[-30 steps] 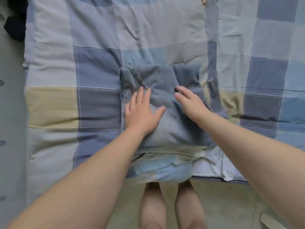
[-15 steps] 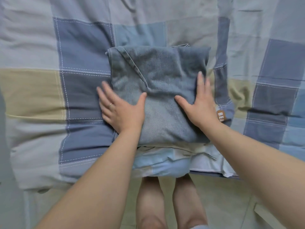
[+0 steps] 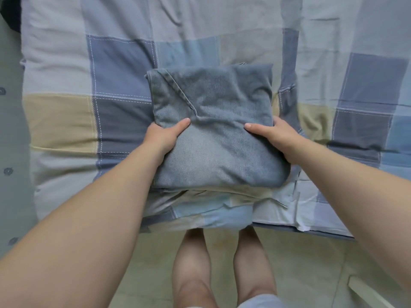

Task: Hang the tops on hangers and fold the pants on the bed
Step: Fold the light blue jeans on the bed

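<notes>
- A person stands at the edge of a bed (image 3: 124, 70) and holds a folded pair of pants (image 3: 213, 103) between both hands, seen from a head-worn camera looking down.
- The pants are light blue, faded denim, folded into a thick, roughly square bundle. The side toward the person is paler and rounded, and the far side is darker.
- A stitched seam (image 3: 178, 92) runs diagonally from the bundle's far left corner toward its middle and ends in a small pucker of cloth between the two thumbs.
- The bundle sits over the near part of the bed, above the blue, grey and beige checked cover and just beyond its rumpled near edge.
- It appears to be resting on the cover or raised only slightly from it. The view from above does not settle which.
- The left hand (image 3: 161, 137) grips the left side of the bundle. Its thumb is pressed flat on top of the denim and its fingers are tucked out of sight underneath.
- The right hand (image 3: 278, 135) grips the right side in the same way, with the thumb lying on top and pointing inward and the fingers hidden behind the edge of the cloth.
- Both forearms reach in from the lower corners of the picture, bare to the elbow.
- Below the bed's edge, the person's bare legs (image 3: 193, 274) stand on a pale tiled floor (image 3: 311, 263).
</notes>
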Tool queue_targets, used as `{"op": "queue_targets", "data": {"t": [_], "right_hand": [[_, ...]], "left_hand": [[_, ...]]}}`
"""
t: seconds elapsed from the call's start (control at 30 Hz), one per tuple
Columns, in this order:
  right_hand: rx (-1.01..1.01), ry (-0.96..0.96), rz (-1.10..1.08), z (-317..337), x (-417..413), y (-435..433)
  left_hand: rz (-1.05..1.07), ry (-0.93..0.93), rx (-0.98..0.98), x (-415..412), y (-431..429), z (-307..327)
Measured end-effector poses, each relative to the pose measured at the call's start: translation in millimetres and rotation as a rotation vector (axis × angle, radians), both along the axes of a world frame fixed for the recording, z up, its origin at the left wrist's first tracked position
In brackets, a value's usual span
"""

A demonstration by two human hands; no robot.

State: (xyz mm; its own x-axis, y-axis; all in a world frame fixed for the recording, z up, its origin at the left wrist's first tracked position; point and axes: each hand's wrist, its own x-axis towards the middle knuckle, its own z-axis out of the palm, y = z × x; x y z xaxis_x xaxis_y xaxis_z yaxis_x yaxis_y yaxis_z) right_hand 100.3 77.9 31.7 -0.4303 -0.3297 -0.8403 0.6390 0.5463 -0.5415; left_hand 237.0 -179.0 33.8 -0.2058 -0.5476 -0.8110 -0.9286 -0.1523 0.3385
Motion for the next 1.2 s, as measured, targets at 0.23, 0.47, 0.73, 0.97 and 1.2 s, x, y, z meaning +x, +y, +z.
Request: {"op": "queue_targets", "data": {"t": [0.23, 0.47, 0.73, 0.97, 1.2], "right_hand": [[0.048, -0.52, -0.133, 62, 36, 34], [-0.004, -0.532, -0.453, 150, 122, 60], [0.02, -0.167, -0.654, 275, 209, 92], [0.032, 0.148, -0.896, 359, 261, 134], [0.042, 0.412, -1.238, 422, 329, 199]], "left_hand": [[-0.179, -0.231, 0.38, 24, 6, 49], [-0.397, -0.35, 0.61, 55, 18, 118], [-0.396, -0.212, 0.525, 110, 55, 219], [-0.65, 0.173, 0.319, 89, 110, 292], [-0.965, 0.463, 0.329, 50, 214, 352]]}}
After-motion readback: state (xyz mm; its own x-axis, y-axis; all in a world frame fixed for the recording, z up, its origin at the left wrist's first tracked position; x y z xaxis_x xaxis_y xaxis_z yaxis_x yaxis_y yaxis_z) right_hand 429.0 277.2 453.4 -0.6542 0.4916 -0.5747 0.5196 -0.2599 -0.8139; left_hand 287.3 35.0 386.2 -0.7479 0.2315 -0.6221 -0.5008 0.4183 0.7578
